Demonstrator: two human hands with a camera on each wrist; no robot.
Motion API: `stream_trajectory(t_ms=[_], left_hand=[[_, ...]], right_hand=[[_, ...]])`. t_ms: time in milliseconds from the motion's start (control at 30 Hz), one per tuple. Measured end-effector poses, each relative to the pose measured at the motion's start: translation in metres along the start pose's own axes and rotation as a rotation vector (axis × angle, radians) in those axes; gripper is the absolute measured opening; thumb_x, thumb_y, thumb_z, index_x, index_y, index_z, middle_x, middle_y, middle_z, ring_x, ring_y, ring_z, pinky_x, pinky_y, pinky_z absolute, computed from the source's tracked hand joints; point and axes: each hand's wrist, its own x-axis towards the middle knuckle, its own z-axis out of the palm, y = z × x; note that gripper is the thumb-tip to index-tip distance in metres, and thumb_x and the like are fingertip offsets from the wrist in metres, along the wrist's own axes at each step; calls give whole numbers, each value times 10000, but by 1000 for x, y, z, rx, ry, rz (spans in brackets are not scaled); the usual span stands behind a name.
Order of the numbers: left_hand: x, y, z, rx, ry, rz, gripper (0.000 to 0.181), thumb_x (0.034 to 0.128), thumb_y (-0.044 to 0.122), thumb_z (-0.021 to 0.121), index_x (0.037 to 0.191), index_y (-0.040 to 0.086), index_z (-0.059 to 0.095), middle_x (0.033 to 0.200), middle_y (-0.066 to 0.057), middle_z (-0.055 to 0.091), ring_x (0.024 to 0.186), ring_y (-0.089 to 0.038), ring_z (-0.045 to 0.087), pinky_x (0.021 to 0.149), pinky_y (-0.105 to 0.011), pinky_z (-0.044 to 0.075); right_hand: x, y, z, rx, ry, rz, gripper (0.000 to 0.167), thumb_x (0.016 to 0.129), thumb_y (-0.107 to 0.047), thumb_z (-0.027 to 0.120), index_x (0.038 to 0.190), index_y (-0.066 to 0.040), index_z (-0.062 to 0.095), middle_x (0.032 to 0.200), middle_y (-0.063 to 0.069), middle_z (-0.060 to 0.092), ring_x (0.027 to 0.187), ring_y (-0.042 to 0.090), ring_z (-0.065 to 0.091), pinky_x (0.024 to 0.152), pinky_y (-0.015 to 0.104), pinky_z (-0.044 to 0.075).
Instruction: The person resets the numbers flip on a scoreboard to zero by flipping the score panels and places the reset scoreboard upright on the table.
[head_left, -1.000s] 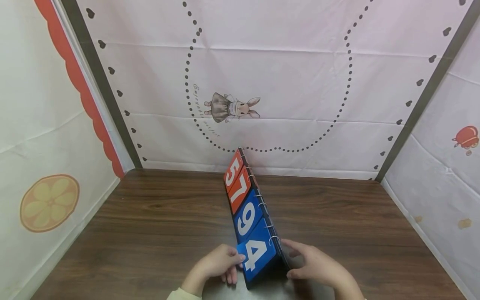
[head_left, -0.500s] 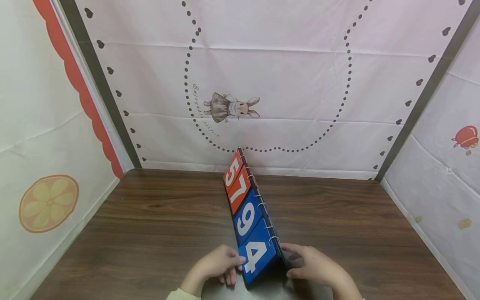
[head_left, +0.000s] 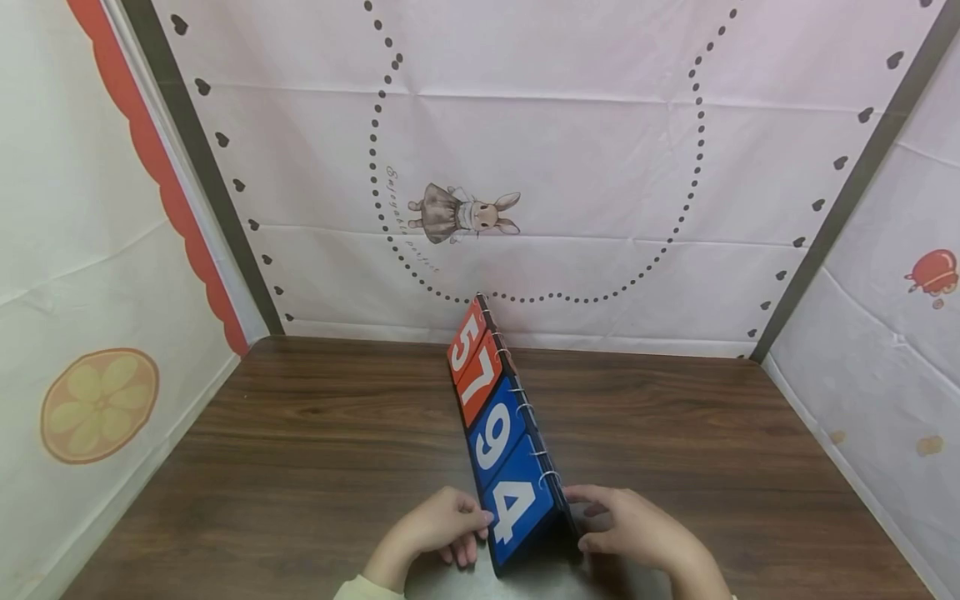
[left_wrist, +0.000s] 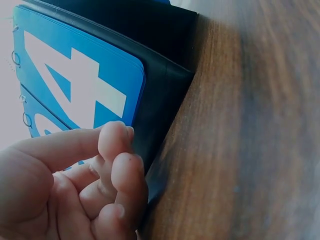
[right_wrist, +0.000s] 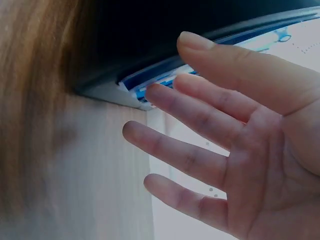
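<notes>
A tent-shaped flip scoreboard (head_left: 517, 408) stands on the table. Its left side shows red cards with 5 and 7, then blue cards with 9 and 4. At the near end, my left hand (head_left: 435, 525) pinches the lower edge of the blue number card (head_left: 517, 510) between thumb and forefinger; the thumb covers part of that edge. The left wrist view shows my other fingers curled below the thumb (left_wrist: 116, 141). My right hand (head_left: 637, 529) is at the scoreboard's far side, fingers spread and fairly straight in the right wrist view, near its black backing (right_wrist: 145, 35).
Metal rings (head_left: 550, 478) bind the cards along the top ridge. The dark wooden table (head_left: 337, 417) ends at a white printed cloth wall (head_left: 600, 167) behind. Similar cloth walls stand at left and right.
The blue 4 card, its lower edge raised a second ago, has come down against the scoreboard under my left thumb. Both hands have barely moved.
</notes>
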Motion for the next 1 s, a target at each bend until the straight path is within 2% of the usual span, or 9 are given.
stream_trajectory(t_ms=[167,267,367,500,567,767,833,933,1000], left_hand=[[0,0,-1,-9,-3,9,288,894,290,600,737,52,646,559,-35,603,443,-116,526,410,-209,413],[-1,0,-2,-3,-6,17,292,892,303,600,747,54,645,568,-35,606,458,-121,531,428,-228,432],[-1,1,-4,-2,-9,20,295,893,314,597,760,54,644,581,-39,611,476,-129,545,451,-249,454],[-3,3,-10,-3,25,69,307,900,330,588,783,52,646,576,-36,602,478,-138,540,464,-260,453],[-6,7,-13,-15,96,140,317,909,341,575,809,49,646,566,-34,583,478,-144,521,465,-259,434],[-21,27,-14,-57,476,452,259,912,326,580,884,83,665,698,3,591,638,-143,531,560,-256,444],[-26,35,-8,15,519,597,171,912,265,592,947,123,679,873,36,641,807,-128,561,677,-292,486],[-32,45,2,269,504,790,214,924,220,570,1123,199,645,1173,106,592,1092,-114,499,864,-427,456],[-33,50,9,440,476,850,294,940,246,532,1229,254,583,1304,141,506,1231,-113,398,942,-490,387]], right_hand=[[-9,-1,-5,-86,87,-32,377,812,-38,606,1176,-135,612,1109,129,619,980,324,580,768,526,479],[-13,-2,-8,-113,204,35,416,821,-55,602,1230,-107,552,1147,128,593,1005,302,569,790,505,475],[-16,-1,-12,-128,281,149,589,866,-212,630,1374,-60,375,1280,192,502,1098,359,530,851,543,438],[-20,3,-20,-160,275,272,913,854,-529,563,1460,-15,114,1367,274,390,1186,453,432,879,615,373],[-21,5,-23,-164,259,317,999,831,-630,507,1459,8,63,1344,304,399,1168,475,437,864,626,373],[-30,8,-31,-96,211,394,991,843,-689,397,1425,80,172,1277,320,458,1121,478,473,837,652,372],[-33,8,-32,-43,197,391,922,873,-657,375,1387,102,276,1272,312,467,1151,490,439,858,668,343],[-35,8,-33,48,182,323,800,928,-568,360,1312,133,389,1255,304,485,1175,487,419,896,651,331],[-36,8,-33,105,170,239,720,964,-487,349,1297,149,399,1275,316,463,1205,486,389,930,627,322]])
